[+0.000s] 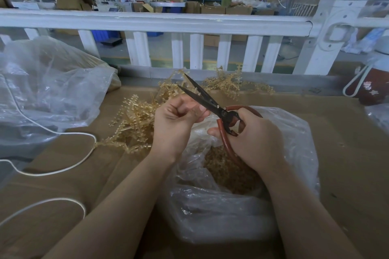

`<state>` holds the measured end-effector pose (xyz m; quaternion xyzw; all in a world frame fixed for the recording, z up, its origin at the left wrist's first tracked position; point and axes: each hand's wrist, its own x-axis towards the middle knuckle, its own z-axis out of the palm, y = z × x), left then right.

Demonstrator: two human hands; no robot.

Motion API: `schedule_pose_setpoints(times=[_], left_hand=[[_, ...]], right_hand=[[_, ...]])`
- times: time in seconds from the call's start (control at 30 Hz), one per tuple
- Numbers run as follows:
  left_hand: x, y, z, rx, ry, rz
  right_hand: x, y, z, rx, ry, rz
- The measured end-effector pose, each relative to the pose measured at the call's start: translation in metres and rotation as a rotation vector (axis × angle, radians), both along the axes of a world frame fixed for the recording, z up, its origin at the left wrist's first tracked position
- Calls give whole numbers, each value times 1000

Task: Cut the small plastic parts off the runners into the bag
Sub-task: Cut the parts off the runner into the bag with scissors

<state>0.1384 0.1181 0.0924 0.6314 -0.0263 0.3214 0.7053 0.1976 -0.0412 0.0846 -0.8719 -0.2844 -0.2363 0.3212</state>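
Observation:
My right hand point(252, 139) grips the red handles of black scissors point(202, 94), whose blades stand apart and point up and away to the left. My left hand point(176, 120) is curled just left of the blades, above the bag; what its fingertips pinch is too small to tell. Below both hands a clear plastic bag point(221, 206) lies open, with several tan cut parts point(227, 172) inside. A pile of tan plastic runners point(136, 120) lies on the cardboard left of my hands, and more runners point(229, 84) lie behind the scissors.
A large clear bag point(48, 90) fills the left side. A white cord point(63, 164) loops across the brown cardboard table point(347, 153). A white railing point(168, 23) runs behind. A red bottle point(372, 82) stands at the right edge.

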Motion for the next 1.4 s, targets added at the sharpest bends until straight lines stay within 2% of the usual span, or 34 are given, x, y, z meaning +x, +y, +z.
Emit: schedule_pose_setpoints(times=[0.27,0.93,1.13,1.4], left_hand=[[1,0,-1,-30,-4,-15],[-1,-1,-1,-82,6,-46],[0,-1,-1,-111,81,-42],[1,-1,1,-301,132,-15]], right_hand=[[0,0,1,-28,-8,-38],[4,0,-4,54,-16,30],[3,2,-3,72,89,61],[8,2,-6,32,213,57]])
